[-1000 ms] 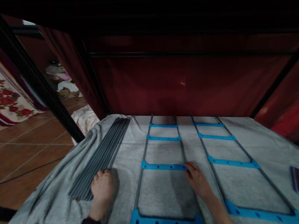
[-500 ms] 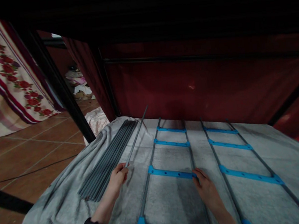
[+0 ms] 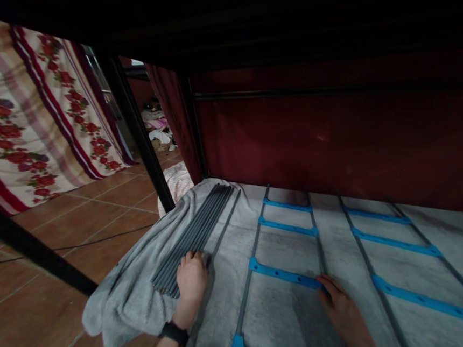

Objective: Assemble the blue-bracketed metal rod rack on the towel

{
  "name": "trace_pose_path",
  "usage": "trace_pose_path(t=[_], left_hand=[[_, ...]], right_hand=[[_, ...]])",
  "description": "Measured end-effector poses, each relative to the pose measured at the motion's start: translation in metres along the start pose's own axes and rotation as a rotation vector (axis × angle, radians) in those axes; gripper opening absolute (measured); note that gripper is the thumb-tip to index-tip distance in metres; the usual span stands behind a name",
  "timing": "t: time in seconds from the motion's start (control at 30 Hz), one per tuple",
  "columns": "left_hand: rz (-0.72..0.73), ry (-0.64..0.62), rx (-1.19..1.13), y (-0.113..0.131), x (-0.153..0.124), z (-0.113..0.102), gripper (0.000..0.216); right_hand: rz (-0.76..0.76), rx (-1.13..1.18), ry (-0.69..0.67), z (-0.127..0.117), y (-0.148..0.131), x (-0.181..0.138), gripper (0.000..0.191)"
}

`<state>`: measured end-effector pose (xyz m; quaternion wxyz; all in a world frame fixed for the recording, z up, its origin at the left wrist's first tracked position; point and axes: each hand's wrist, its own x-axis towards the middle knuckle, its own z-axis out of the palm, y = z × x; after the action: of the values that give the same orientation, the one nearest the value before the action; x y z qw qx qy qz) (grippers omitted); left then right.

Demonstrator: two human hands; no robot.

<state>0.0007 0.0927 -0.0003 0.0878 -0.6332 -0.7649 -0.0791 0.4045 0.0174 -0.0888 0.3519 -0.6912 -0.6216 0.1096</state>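
A grey cloth pads the surface, likely to stop things rolling. On the right, the right hand lies flat and unclenched, steadying a blue crossbar of the rod frame. On the left, the left hand covers the near ends of the rod bundle; its grip is too dim to tell.

On cloth: rods at nine o'clock, left frame mid, right frame at three. Left hand on near rod ends. Right hand at four o'clock of it, touching crossbar. Post behind, at eleven.
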Motion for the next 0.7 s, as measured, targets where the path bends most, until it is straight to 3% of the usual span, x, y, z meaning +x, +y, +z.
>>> trace_pose_path(t=[0.1, 0.33, 0.47, 0.57, 0.7], left_hand=[[-0.004, -0.061, 0.070, 0.002, 0.003, -0.001, 0.042], [-0.067, -0.071, 0.044, 0.006, 0.010, 0.003, 0.038], [-0.108, 0.028, -0.016, 0.004, 0.014, -0.009, 0.031], [-0.077, 0.047, -0.287, 0.015, 0.014, -0.016, 0.025], [0.075, -0.067, -0.878, 0.053, -0.008, -0.016, 0.023]], right_hand=[[0.006, -0.014, -0.021, 0.001, 0.004, 0.002, 0.042], [0.008, 0.006, -0.004, 0.001, 0.004, 0.005, 0.043], [0.021, 0.035, 0.035, -0.003, -0.005, 0.003, 0.039], [0.039, 0.062, 0.050, -0.010, -0.018, 0.004, 0.040], [0.078, 0.135, 0.073, -0.023, -0.034, 0.005, 0.044]])
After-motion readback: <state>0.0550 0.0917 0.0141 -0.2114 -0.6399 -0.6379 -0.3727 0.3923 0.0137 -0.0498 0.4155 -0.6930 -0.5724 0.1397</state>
